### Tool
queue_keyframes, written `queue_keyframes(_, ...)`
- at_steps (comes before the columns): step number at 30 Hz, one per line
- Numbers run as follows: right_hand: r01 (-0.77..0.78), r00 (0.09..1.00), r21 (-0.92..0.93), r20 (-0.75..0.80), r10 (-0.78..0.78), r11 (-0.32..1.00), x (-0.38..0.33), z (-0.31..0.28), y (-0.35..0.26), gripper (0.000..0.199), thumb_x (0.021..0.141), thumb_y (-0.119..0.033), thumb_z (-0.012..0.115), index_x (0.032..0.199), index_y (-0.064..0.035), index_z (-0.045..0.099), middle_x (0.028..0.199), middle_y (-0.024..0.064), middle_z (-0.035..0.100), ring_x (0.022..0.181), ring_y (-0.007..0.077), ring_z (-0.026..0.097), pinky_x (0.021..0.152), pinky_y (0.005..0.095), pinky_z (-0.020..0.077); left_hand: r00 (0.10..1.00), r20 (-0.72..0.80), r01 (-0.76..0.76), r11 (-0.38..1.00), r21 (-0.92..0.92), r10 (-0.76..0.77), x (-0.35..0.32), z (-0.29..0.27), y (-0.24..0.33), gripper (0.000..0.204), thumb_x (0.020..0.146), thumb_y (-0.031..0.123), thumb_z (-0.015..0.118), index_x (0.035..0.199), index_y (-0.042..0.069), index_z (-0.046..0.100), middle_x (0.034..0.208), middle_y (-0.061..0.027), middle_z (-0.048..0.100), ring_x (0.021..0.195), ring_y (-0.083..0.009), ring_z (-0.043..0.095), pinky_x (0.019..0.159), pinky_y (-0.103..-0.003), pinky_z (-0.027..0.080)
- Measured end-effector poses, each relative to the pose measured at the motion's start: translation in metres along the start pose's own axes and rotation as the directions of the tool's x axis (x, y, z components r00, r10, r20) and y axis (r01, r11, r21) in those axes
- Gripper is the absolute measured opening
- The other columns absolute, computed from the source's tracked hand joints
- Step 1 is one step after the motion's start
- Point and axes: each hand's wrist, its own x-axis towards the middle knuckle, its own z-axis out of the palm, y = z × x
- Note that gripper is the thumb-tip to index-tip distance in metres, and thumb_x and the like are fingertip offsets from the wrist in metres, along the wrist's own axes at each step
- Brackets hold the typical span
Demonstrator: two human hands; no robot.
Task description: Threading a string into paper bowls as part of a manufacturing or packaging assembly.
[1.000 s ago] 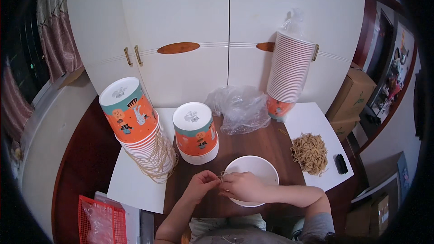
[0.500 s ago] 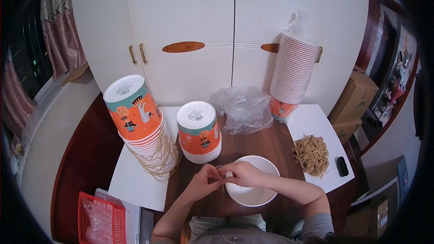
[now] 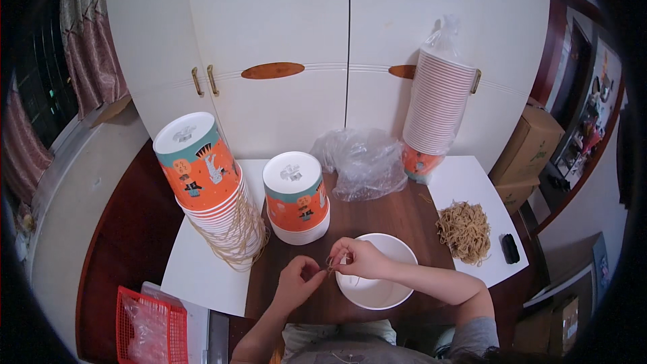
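My right hand [image 3: 358, 259] is over the left rim of a white paper bucket [image 3: 394, 251] that stands mouth up before me. Its fingertips pinch a thin tan cord [image 3: 330, 269]. On the left, my left hand [image 3: 298, 286] is curled, thumb and fingertips closing on the cord close to the right fingers. The cord's exact shape between them is too small to make out. Beyond my hands, a short stack of upturned orange and teal printed buckets [image 3: 296, 195] stands on the brown tabletop [image 3: 404, 212].
At left leans a tall upturned bucket stack [image 3: 195, 168], tan cords draped down its side. Further back are crumpled clear plastic [image 3: 364, 162] and a bagged bucket stack [image 3: 438, 101]. A tangled tan cord pile [image 3: 465, 231] and small black object [image 3: 510, 248] lie right; a red basket [image 3: 151, 327] sits lower left.
My hands have drawn slightly apart. The left has shifted a little left and down, and the right has risen slightly, with the cord still at the fingertips.
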Motion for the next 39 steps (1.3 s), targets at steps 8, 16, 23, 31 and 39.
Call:
queue_keyframes(8, -0.087, 0.994, 0.156, 0.074, 0.076, 0.984, 0.001, 0.002, -0.002, 0.023, 0.070, -0.002, 0.059, 0.091, -0.0029, 0.049, 0.077, 0.0027, 0.060, 0.068, 0.0076, 0.054, 0.058, 0.0208, 0.0417, 0.959, -0.203, -0.153, 0.966, 0.210, 0.196, -0.011, 0.021, -0.006, 0.014, 0.066, 0.012, 0.068, 0.079, 0.010, 0.064, 0.071, -0.0054, 0.055, 0.062, -0.0180, 0.056, 0.055, -0.027, 0.046)
queue_keyframes(16, -0.105, 0.990, 0.253, 0.114, 0.078, 0.962, 0.001, 0.002, -0.002, 0.024, 0.070, -0.001, 0.059, 0.091, -0.0035, 0.048, 0.078, 0.0033, 0.057, 0.070, 0.0079, 0.052, 0.060, 0.0205, 0.0412, 0.857, -0.208, -0.290, 0.775, 0.561, 0.471, -0.013, 0.020, -0.007, 0.015, 0.064, 0.009, 0.067, 0.078, 0.010, 0.063, 0.069, -0.0057, 0.058, 0.062, -0.0206, 0.057, 0.055, -0.029, 0.047)
queue_keyframes(23, -0.120, 0.985, 0.370, 0.164, 0.062, 0.921, 0.005, 0.004, 0.007, 0.027, 0.071, 0.002, 0.056, 0.093, -0.0045, 0.044, 0.080, 0.0036, 0.055, 0.073, 0.0097, 0.053, 0.061, 0.0209, 0.0415, 0.919, -0.259, -0.243, 0.944, 0.223, 0.298, -0.012, 0.024, -0.005, 0.014, 0.068, 0.003, 0.063, 0.082, 0.006, 0.062, 0.075, -0.0085, 0.062, 0.065, -0.0193, 0.061, 0.057, -0.026, 0.048)
queue_keyframes(31, -0.103, 0.986, 0.370, 0.159, 0.046, 0.923, 0.003, 0.005, 0.009, 0.025, 0.071, 0.002, 0.056, 0.092, -0.0050, 0.044, 0.079, 0.0031, 0.055, 0.072, 0.0092, 0.052, 0.059, 0.0207, 0.0411, 0.974, -0.205, -0.132, 0.980, -0.150, 0.100, -0.008, 0.028, -0.014, 0.015, 0.071, 0.005, 0.064, 0.085, 0.002, 0.062, 0.078, -0.0065, 0.063, 0.070, -0.0098, 0.060, 0.059, -0.021, 0.048)
queue_keyframes(39, -0.045, 0.994, 0.218, 0.110, 0.021, 0.975, 0.002, 0.004, 0.005, 0.024, 0.070, -0.001, 0.058, 0.090, -0.0056, 0.046, 0.078, 0.0021, 0.056, 0.071, 0.0087, 0.053, 0.057, 0.0220, 0.0403, 0.984, -0.173, -0.070, 0.992, -0.103, 0.051, -0.008, 0.028, -0.016, 0.012, 0.071, 0.003, 0.064, 0.082, 0.000, 0.061, 0.077, -0.0049, 0.062, 0.069, -0.0071, 0.057, 0.061, -0.020, 0.046)
